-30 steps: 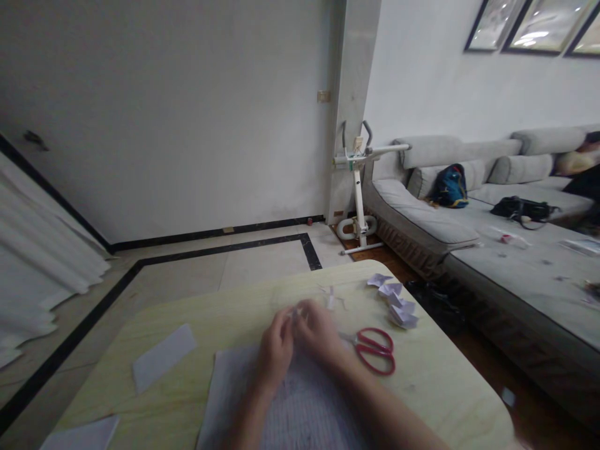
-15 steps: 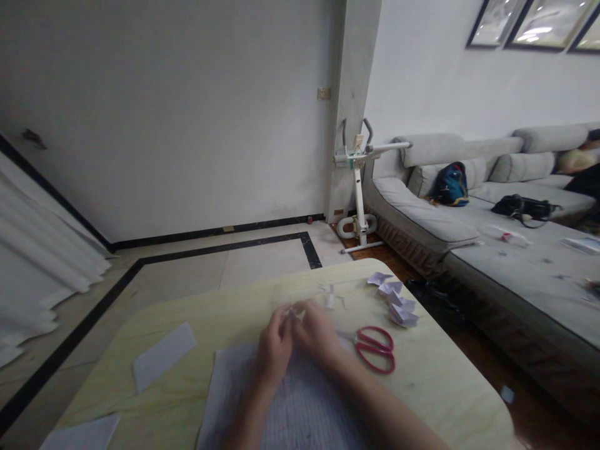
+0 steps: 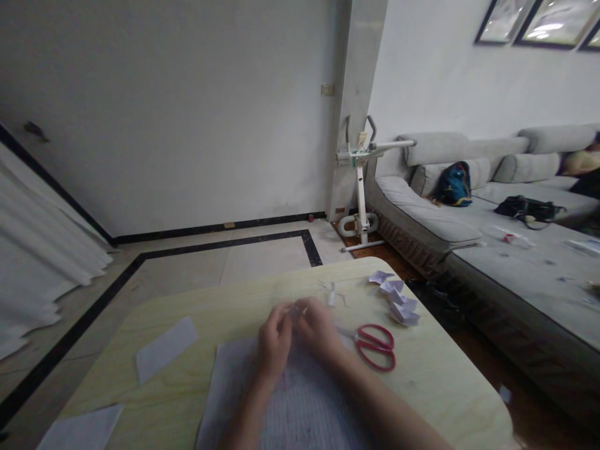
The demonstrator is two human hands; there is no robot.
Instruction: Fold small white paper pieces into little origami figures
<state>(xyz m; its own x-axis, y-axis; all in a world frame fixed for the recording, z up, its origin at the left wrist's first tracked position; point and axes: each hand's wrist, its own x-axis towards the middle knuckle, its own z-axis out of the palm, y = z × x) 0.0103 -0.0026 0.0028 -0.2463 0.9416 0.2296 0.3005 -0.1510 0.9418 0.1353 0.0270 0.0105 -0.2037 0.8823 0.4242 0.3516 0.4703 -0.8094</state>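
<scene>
Above the far edge of a large lined paper sheet (image 3: 234, 381), my left hand (image 3: 275, 337) and my right hand (image 3: 316, 328) meet fingertip to fingertip. Both are closed on a small piece of white paper (image 3: 294, 310), mostly covered by the fingers, so its folds are unclear. Red-handled scissors (image 3: 376, 347) lie just right of my right wrist, blades partly behind it. Thin paper scraps (image 3: 332, 294) rest beyond my right hand. Several folded paper pieces (image 3: 394, 297) sit in a row near the table's far right corner.
On the pale wooden table (image 3: 445, 387), a blank paper piece (image 3: 166, 350) lies at left and another paper piece (image 3: 82, 430) at the near left edge. Past the table stand exercise equipment (image 3: 360, 187) and a grey sofa (image 3: 506, 269) with a blue backpack (image 3: 454, 184).
The view has shifted slightly. Both hands stay together at the same spot over the sheet, with the fingers moving a little around the small paper.
</scene>
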